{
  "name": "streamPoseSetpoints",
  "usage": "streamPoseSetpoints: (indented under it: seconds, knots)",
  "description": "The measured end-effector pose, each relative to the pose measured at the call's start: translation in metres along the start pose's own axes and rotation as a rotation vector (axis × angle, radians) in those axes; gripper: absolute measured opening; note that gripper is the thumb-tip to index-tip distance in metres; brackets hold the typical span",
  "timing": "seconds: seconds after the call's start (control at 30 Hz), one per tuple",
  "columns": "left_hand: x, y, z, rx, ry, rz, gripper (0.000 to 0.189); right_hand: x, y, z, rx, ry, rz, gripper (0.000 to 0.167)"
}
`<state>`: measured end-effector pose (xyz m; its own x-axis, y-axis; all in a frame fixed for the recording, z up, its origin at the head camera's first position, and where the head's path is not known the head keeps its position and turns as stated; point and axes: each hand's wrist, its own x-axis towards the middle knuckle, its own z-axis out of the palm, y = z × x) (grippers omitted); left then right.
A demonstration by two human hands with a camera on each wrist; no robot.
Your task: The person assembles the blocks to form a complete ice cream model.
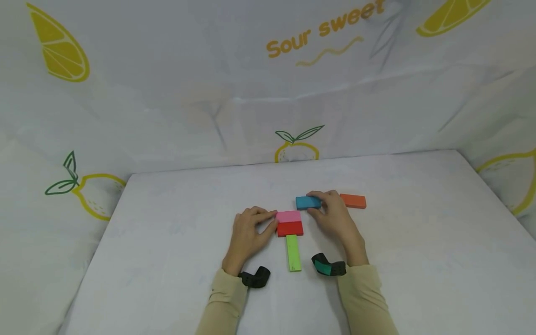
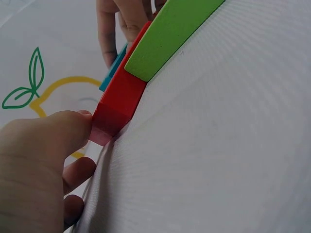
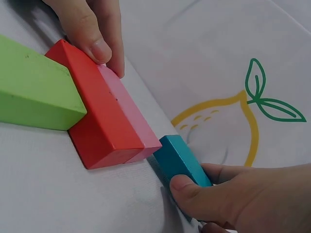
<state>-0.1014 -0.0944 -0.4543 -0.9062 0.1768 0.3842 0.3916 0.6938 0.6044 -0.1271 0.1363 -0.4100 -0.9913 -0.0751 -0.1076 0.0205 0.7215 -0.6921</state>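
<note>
My right hand (image 1: 333, 215) pinches a blue wooden block (image 1: 307, 203) by its right part, thumb on the near side. In the right wrist view this blue block (image 3: 179, 159) lies just beyond the end of the pink block (image 3: 128, 109). My left hand (image 1: 250, 231) touches the left ends of the pink block (image 1: 289, 217) and the red block (image 1: 290, 228) with extended thumb and index finger. Pink and red lie side by side, long faces together. A light green block (image 1: 293, 253) runs from the red block's near side toward me, forming a T shape.
An orange block (image 1: 353, 201) lies right of my right hand. The table (image 1: 418, 242) has a white cover, and a white lemon-printed cloth (image 1: 176, 116) hangs behind it and at both sides. Black bands (image 1: 256, 278) sit at both wrists.
</note>
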Motion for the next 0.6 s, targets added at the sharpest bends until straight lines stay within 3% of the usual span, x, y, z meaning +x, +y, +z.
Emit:
streamPoseSetpoints:
  seconds: [0.6]
  knots:
    - [0.0000, -0.0018, 0.0028, 0.008, 0.003, -0.005, 0.026, -0.0011, -0.0011, 0.0034, -0.043, -0.016, 0.003, 0.040]
